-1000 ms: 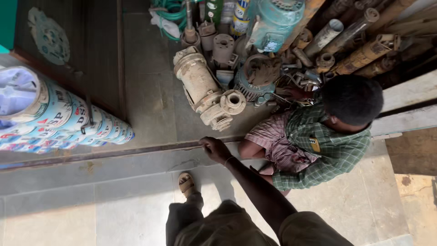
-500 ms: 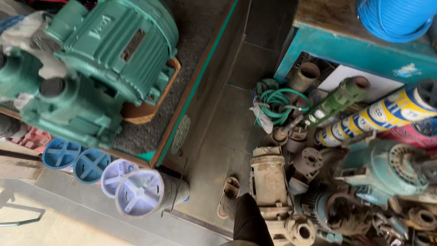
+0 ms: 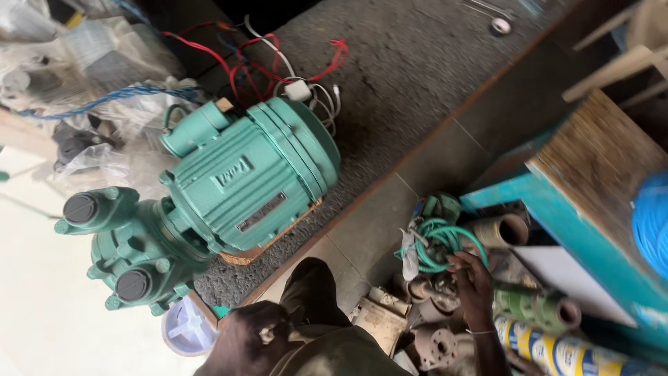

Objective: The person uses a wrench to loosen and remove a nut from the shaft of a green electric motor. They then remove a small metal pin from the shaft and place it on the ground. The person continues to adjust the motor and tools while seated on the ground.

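— What's changed?
— The right hand (image 3: 473,278) has come down to the hose (image 3: 438,240), right of the ribbed green pump (image 3: 250,181). It touches the rubbery coil among rusty fittings (image 3: 435,345).
— Its grip?
— Can't tell if it's clamped. The left hand (image 3: 247,340), below the pump, is curled; its grip is unclear too.

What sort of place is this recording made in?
Most likely a pump or motor repair shop. A large green motor pump sits on a raised surface with loose red and white wires behind it, and old pipe fittings lie heaped on the floor, where the right hand reaches.
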